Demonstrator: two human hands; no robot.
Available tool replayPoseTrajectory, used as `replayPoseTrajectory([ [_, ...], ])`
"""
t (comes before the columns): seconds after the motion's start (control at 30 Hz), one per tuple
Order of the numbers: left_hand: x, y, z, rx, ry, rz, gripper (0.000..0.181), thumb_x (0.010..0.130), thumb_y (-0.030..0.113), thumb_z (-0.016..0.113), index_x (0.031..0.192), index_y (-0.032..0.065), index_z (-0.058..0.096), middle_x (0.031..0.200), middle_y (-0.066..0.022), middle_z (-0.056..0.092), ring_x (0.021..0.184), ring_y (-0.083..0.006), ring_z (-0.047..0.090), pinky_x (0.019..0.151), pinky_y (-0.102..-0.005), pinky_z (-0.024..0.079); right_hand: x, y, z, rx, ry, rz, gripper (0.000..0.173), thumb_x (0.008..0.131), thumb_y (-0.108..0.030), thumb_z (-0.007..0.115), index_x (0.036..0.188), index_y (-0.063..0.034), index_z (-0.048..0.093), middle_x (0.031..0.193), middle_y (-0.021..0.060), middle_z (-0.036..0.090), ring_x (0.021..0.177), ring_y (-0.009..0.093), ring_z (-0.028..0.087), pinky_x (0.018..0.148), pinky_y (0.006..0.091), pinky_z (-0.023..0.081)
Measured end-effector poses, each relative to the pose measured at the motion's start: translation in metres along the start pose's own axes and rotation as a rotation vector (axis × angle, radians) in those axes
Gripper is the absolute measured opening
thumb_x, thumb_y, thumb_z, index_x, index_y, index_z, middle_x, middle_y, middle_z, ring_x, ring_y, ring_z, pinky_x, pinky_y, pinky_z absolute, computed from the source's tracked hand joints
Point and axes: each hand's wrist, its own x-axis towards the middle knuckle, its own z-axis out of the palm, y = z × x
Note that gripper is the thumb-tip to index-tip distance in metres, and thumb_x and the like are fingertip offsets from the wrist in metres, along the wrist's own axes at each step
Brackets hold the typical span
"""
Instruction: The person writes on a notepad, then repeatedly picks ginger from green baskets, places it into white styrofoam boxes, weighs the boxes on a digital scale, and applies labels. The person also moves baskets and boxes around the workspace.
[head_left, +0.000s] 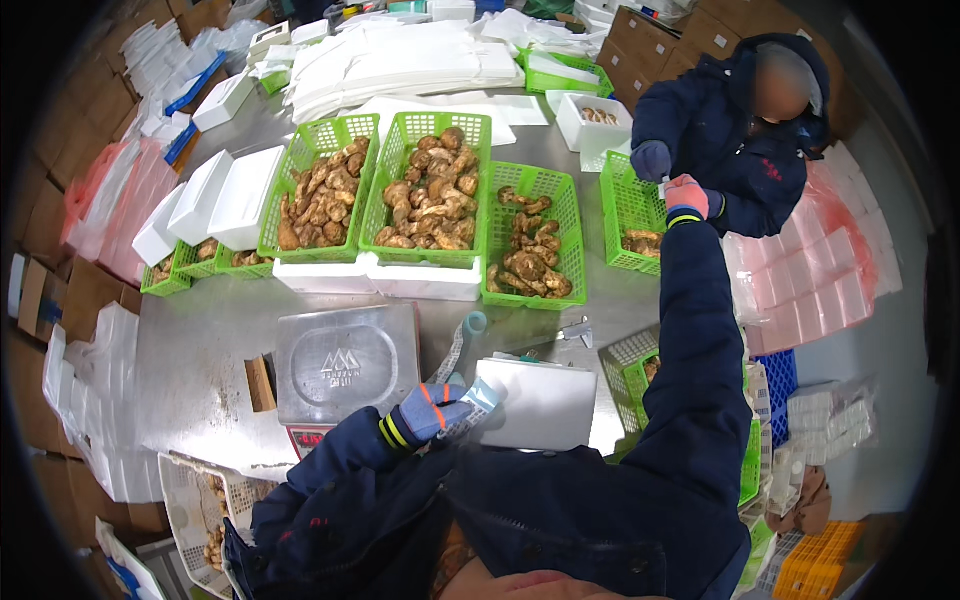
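Note:
My left hand (429, 411), in a blue glove with orange bands, is closed around a roll of printed labels (480, 399) in front of the steel scale (349, 364). A loose strip of labels (452, 352) curls up on the table just beyond it. My right arm reaches far out to the right; my right hand (686, 196), in a pink glove, meets a co-worker's gloved hand at a small white piece (663, 187). Whether my fingers grip that piece is not clear. A white foam lid (536, 405) lies beside the label roll, with a metal caliper (577, 332) behind it.
Green baskets of mushrooms (435, 187) stand across the table, some on white foam boxes (427, 279). A co-worker (727, 135) stands at the right edge. Another green basket (630, 217) sits under my right hand. White foam sheets (405, 60) are piled at the back.

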Motion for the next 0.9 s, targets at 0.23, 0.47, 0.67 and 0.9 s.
replayPoseTrajectory([
  [0.23, -0.005, 0.004, -0.002, -0.003, 0.051, -0.039, 0.022, 0.082, 0.013, 0.056, 0.100, 0.0014, 0.060, 0.085, -0.0062, 0.063, 0.078, -0.0092, 0.056, 0.069, -0.0250, 0.045, 0.009, -0.007, 0.010, 0.023, -0.100, -0.053, 0.034, 0.073, -0.041, 0.050, 0.086, -0.0109, 0.062, 0.090, 0.0175, 0.060, 0.088, 0.036, 0.056, 0.076, 0.0417, 0.044],
  [0.47, 0.000, -0.019, -0.005, 0.091, 0.070, 0.145, 0.023, 0.080, 0.014, 0.059, 0.099, 0.0021, 0.060, 0.079, -0.0078, 0.062, 0.075, -0.0105, 0.056, 0.067, -0.0261, 0.045, 0.009, 0.024, 0.000, 0.168, -0.061, -0.155, 0.029, 0.079, -0.037, 0.054, 0.084, -0.0097, 0.062, 0.074, 0.0079, 0.063, 0.070, 0.023, 0.059, 0.067, 0.0327, 0.045],
  [0.67, -0.024, 0.014, -0.003, 0.033, 0.162, 0.128, 0.022, 0.081, 0.018, 0.058, 0.097, 0.0033, 0.060, 0.077, -0.0065, 0.061, 0.071, -0.0097, 0.055, 0.065, -0.0263, 0.044, -0.158, -0.105, -0.106, 0.925, -0.556, -0.429, 0.027, 0.078, -0.009, 0.057, 0.104, -0.0021, 0.054, 0.089, 0.0051, 0.056, 0.078, 0.012, 0.050, 0.069, 0.0246, 0.042],
  [0.9, -0.027, 0.007, -0.005, 0.158, 0.045, 0.334, 0.021, 0.082, 0.018, 0.057, 0.095, 0.0026, 0.060, 0.074, -0.0096, 0.060, 0.068, -0.0139, 0.056, 0.063, -0.0286, 0.044, -0.307, -0.159, -0.161, 0.752, -1.130, -0.635, 0.028, 0.071, -0.010, 0.064, 0.097, -0.0021, 0.055, 0.076, 0.0070, 0.058, 0.069, 0.015, 0.056, 0.065, 0.0260, 0.044],
])
